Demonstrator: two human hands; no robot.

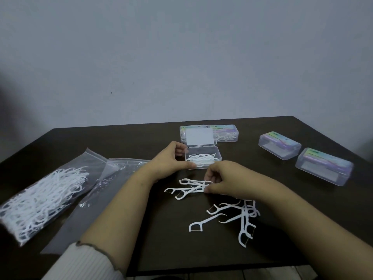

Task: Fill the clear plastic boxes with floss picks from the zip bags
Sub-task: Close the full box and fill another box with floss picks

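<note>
while the right hand (222, 178) is pinching a small bundle of floss picks (187, 187) with curled fingers, its fingertips are hiding the handle ends. the left hand (171, 158) is gripping the open clear box (202, 158) at its nine o'clock end, thumb and fingers curled round the wall. loose picks (238, 217) are lying at five o'clock, partly under the right forearm. a full zip bag (42, 201) is running off frame at nine o'clock, beside a flat bag (105, 188). three closed boxes (279, 145) are sitting at one to two o'clock, their coloured labels too blurred to read.
</note>
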